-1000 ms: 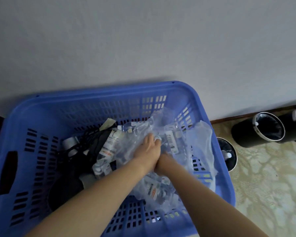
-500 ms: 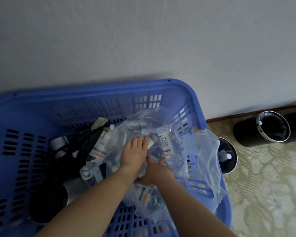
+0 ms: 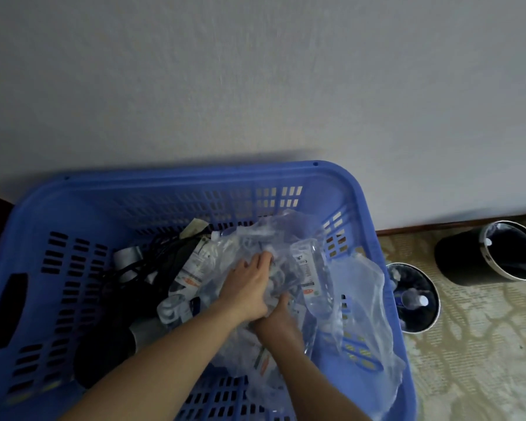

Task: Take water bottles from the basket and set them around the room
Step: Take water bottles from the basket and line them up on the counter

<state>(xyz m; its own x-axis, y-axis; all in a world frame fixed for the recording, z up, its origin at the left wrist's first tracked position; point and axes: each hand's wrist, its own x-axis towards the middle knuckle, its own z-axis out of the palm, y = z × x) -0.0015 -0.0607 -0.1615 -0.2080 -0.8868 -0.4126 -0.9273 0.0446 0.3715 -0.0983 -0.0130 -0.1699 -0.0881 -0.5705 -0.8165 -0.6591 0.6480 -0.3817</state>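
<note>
A blue slotted plastic basket stands against a white wall. Inside lie several clear water bottles with white labels, wrapped in torn clear plastic film that spills over the right rim. My left hand lies flat on the bottles, fingers pointing away from me and pressing into the film. Just below it, my right hand reaches into the pack; its fingers are hidden under the left hand and the film, so their grip does not show.
Black cables and a dark object fill the basket's left half. On the patterned floor to the right stand a small black bin holding a bottle and a tipped black bin by the baseboard.
Both hands have shifted slightly within the pack, the left reaching further over the bottles. The view has tilted, so the basket sits lower in frame.
</note>
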